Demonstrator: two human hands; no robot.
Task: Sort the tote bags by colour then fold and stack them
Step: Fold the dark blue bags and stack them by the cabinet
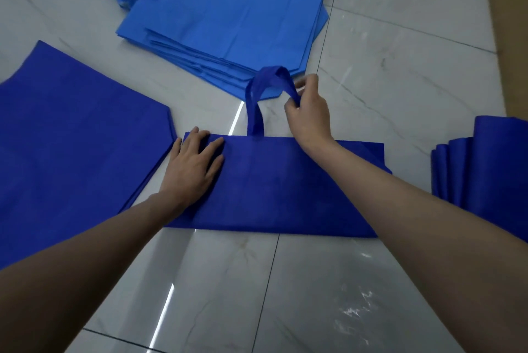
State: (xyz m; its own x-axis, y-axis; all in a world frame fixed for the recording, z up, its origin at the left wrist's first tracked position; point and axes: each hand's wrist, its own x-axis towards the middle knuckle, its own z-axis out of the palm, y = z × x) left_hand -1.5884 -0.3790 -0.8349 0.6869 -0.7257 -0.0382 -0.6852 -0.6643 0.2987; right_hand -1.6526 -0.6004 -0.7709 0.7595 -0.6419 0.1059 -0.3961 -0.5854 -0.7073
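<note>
A dark blue tote bag [274, 189] lies folded into a wide strip on the tiled floor in front of me. Its handle loop [257, 95] stands up from the far edge. My right hand [310, 112] pinches the right side of that handle. My left hand [194, 164] presses flat on the bag's left end with straight fingers. A pile of flat dark blue bags [71, 147] lies at the left. A stack of light blue bags [228, 15] lies further back, handles pointing left. Several folded dark blue bags [485, 164] sit at the right edge.
The floor is glossy white marble tile [285, 295] with dark grout lines and bright light reflections. A tan surface [511, 24] runs along the far right edge. Bare floor shows between me and the folded bag.
</note>
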